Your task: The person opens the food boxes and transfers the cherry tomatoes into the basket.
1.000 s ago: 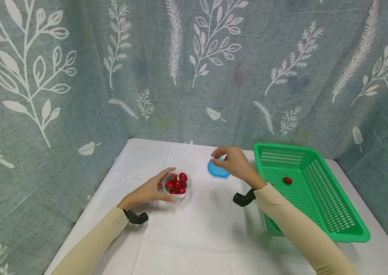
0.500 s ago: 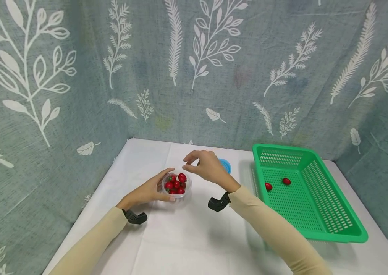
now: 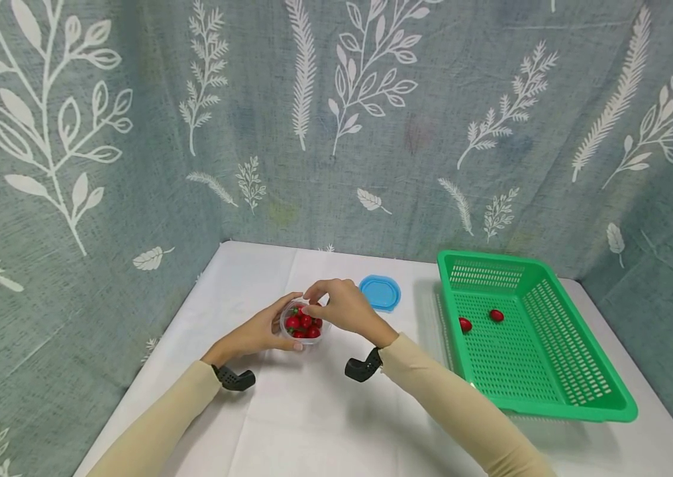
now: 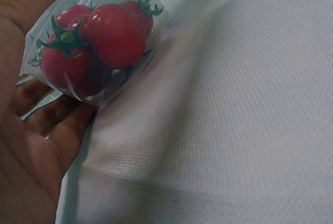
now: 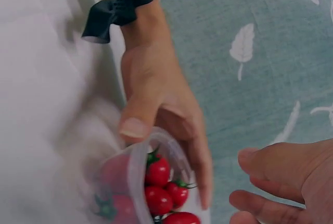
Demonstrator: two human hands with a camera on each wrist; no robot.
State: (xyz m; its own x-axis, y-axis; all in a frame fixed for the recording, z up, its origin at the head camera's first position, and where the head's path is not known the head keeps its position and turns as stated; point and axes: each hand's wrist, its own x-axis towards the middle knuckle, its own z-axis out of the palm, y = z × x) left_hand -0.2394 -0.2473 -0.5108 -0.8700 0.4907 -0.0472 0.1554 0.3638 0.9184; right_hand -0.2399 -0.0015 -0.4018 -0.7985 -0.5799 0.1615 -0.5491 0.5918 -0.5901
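My left hand (image 3: 253,332) grips a small clear plastic container (image 5: 136,187) from its left side, thumb at the near rim and fingers round the far side. Several red cherry tomatoes (image 3: 293,322) with green stems fill it, and they show through the clear wall in the left wrist view. Over the container's right edge reaches my right hand (image 3: 344,306), fingertips close above the tomatoes. In the right wrist view its thumb and fingers (image 5: 250,199) are apart with nothing between them.
A green plastic basket (image 3: 551,377) stands at the right. Inside it lie two cherry tomatoes, one (image 3: 496,315) near the middle and another (image 3: 465,324) by the left wall. A blue lid (image 3: 380,293) rests on the white tablecloth (image 3: 312,417). Patterned fabric (image 3: 324,199) hangs behind.
My right hand has moved left from above the blue lid to over the container, uncovering the lid and the second tomato in the basket. My left hand stays on the container.
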